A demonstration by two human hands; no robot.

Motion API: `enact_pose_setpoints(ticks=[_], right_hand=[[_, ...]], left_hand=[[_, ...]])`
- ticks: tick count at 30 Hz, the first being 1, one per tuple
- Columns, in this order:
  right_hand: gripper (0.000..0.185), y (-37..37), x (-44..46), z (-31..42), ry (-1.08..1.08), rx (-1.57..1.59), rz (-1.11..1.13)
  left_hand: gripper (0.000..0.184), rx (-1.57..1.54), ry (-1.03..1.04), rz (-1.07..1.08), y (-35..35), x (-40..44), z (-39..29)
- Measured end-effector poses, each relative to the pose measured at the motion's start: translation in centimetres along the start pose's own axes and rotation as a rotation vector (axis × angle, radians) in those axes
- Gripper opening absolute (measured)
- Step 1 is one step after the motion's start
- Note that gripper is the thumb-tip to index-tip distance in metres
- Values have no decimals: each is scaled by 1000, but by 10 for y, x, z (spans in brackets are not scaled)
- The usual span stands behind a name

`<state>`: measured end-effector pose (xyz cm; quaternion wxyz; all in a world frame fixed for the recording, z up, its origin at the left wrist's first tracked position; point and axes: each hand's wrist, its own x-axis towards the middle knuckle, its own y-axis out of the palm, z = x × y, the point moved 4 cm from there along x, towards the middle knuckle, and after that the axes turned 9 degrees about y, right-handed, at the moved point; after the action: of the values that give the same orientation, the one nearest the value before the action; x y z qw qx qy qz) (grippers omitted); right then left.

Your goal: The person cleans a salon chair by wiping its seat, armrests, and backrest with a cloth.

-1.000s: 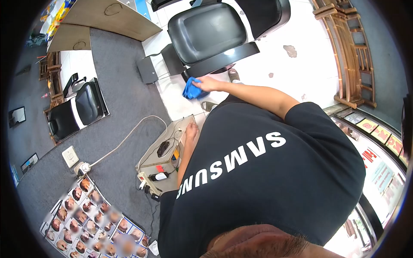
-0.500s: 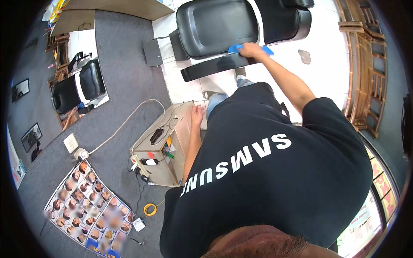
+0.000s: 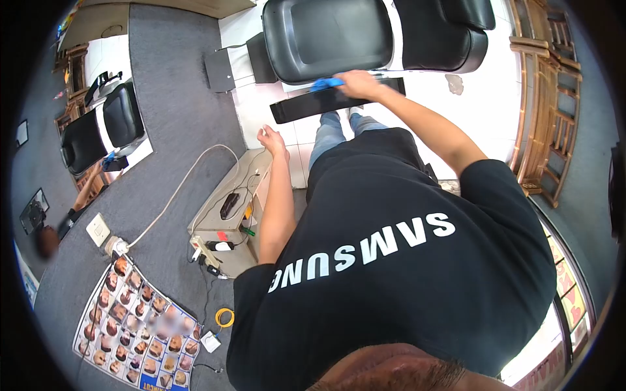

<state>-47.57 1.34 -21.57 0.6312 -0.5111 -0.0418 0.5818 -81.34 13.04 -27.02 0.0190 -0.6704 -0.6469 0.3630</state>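
The right hand (image 3: 357,86) is gripping a bunched blue cloth (image 3: 325,85), its fingers closing over the fabric and pressing it against the seat-side edge of the long, glossy black armrest (image 3: 301,108). Half a second ago the hand and cloth were nearer the armrest's right end; now they are lying closer to its middle, with the cloth showing to the left of the fingers. The armrest is running beside the black padded seat (image 3: 339,36) of the chair.

The left hand (image 3: 272,141) is hanging empty, half open with its fingers loosely curling. It is now reaching further forward than in the earlier frame, where it was hovering beside the low, pale wooden cabinet (image 3: 212,223); it is now showing just past the cabinet's far end. A dark, elongated object (image 3: 229,205) is resting on the cabinet top among thin cables. At the left, the mirror is now reflecting more of the person, with an arm reaching to the blue cloth.
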Motion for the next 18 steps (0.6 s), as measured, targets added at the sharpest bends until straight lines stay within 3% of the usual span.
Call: enact_pose_setpoints(ticks=[2,3,6,9,10,11,13,16,18], right_hand=[[48,-20,-6,-58,184,-180,-13],[50,-55,-19,-56,415,-277,116],[58,-58,-2,-119,637,-241,147],[56,-20,27,-101,506,-193,161],[54,9,44,-87,388,-188,225],[53,24,45,-49,490,-74,208],[53,47,52,50,438,75,215],[51,81,60,170,133,146,176],[49,90,63,179,-4,133,141]], left_hand=[[59,203,148,-136,13,30,-6],[59,205,132,-125,22,39,-12],[62,254,72,-124,46,45,-46],[61,375,-49,-145,64,35,-68],[59,390,1,-195,65,36,-70],[58,409,48,-243,64,35,-71],[52,429,45,-282,63,32,-73],[48,338,121,-323,63,32,-63],[45,406,278,-376,71,50,-28]])
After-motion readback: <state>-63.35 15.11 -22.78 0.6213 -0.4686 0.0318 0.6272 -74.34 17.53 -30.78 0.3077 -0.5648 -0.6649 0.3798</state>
